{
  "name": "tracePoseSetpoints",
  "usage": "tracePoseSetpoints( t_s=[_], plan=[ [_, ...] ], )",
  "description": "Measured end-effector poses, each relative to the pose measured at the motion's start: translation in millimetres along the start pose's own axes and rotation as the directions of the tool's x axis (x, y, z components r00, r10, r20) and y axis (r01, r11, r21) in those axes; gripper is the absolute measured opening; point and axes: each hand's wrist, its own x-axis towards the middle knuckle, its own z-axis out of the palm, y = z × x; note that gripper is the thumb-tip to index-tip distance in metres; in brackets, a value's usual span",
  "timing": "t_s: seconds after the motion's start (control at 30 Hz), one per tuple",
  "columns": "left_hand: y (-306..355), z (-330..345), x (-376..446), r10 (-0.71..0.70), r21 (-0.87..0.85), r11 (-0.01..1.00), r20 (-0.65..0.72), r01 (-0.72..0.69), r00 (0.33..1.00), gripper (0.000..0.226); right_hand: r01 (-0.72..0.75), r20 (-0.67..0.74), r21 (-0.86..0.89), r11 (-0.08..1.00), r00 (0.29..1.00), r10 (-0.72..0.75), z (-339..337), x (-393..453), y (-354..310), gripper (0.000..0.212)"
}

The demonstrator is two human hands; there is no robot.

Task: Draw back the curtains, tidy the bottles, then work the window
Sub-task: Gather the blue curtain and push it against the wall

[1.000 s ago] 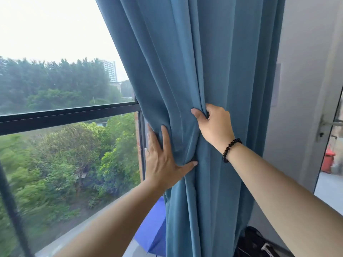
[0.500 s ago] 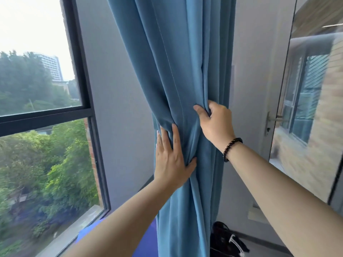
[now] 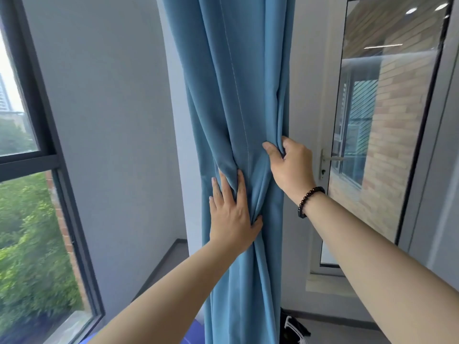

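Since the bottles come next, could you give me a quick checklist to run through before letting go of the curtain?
1. Curtain bunched clear of the window: ok; it hangs gathered between the window wall and the glass door.
2. Right hand grip: ok; its fingers pinch the right-hand folds.
3. Left hand hold: ok; it lies flat on the folds, thumb tucked in.
4. Tie-back or hook to keep the bunch gathered: cannot tell; none in view.
5. Bottles located: not ok; none in view.
6. Floor below clear for stepping: cannot tell; a dark bag lies by the hem.
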Motion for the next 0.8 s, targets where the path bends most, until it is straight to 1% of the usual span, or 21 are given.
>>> tracePoseSetpoints(
  t_s=[0.13,0.23,0.27,0.3,0.37,0.4,0.43,0.47,0.5,0.53,0.57,0.6,0.63,0.7,0.73,0.8],
  plan=[
    [0,16,20,-0.005,0.017,1.000,0.031,0.005,0.999,0.109,0.007,-0.024,-0.065,0.998,1.000,-0.009,3,15,13,0.050],
    [5,24,35,-0.011,0.034,0.999,0.046,0.009,0.999,0.107,0.031,-0.076,-0.089,0.996,0.996,-0.038,6,25,20,0.052],
    [7,27,40,-0.012,0.047,0.999,0.051,0.010,0.999,0.107,0.077,-0.108,-0.132,0.988,0.990,-0.091,6,28,23,0.049],
    [8,30,45,-0.017,0.060,0.998,0.061,0.013,0.998,0.109,0.151,-0.156,-0.209,0.966,0.970,-0.185,5,30,28,0.043],
    [9,35,55,-0.020,0.080,0.997,0.078,0.014,0.997,0.112,0.264,-0.239,-0.400,0.878,0.895,-0.377,6,34,39,0.026],
    [10,39,61,-0.011,0.087,0.996,0.079,0.004,0.997,0.113,0.256,-0.260,-0.452,0.854,0.879,-0.400,6,36,43,0.040],
    [11,43,66,0.002,0.084,0.996,0.077,-0.008,0.997,0.113,0.250,-0.246,-0.433,0.866,0.891,-0.381,8,36,48,0.063],
    [12,48,71,0.017,0.080,0.996,0.074,-0.023,0.997,0.113,0.233,-0.223,-0.360,0.903,0.919,-0.326,8,36,51,0.079],
    [14,52,76,0.030,0.068,0.997,0.075,-0.035,0.997,0.114,0.198,-0.195,-0.265,0.944,0.947,-0.254,11,37,57,0.087],
    [16,57,82,0.035,0.053,0.998,0.073,-0.039,0.997,0.114,0.145,-0.143,-0.168,0.975,0.975,-0.169,15,37,63,0.089],
    [19,63,86,0.030,0.037,0.999,0.071,-0.033,0.997,0.115,0.078,-0.086,-0.098,0.992,0.993,-0.086,18,39,73,0.087],
    [21,70,91,0.019,0.029,0.999,0.068,-0.021,0.998,0.115,0.025,-0.037,-0.076,0.997,0.999,-0.028,20,42,82,0.080],
    [23,78,96,0.008,0.029,1.000,0.062,-0.010,0.998,0.115,0.014,-0.010,-0.117,0.993,1.000,-0.016,21,47,91,0.069],
    [24,92,106,-0.002,0.050,0.999,0.067,-0.001,0.998,0.113,0.055,0.012,-0.248,0.967,0.999,-0.053,23,57,106,0.043],
    [25,101,113,-0.002,0.059,0.998,0.076,-0.003,0.997,0.112,0.071,0.019,-0.310,0.948,0.998,-0.068,25,64,115,0.036],
    [27,116,126,0.003,0.070,0.997,0.088,-0.009,0.996,0.111,0.106,0.020,-0.411,0.906,0.994,-0.107,29,76,136,0.028]
  ],
)
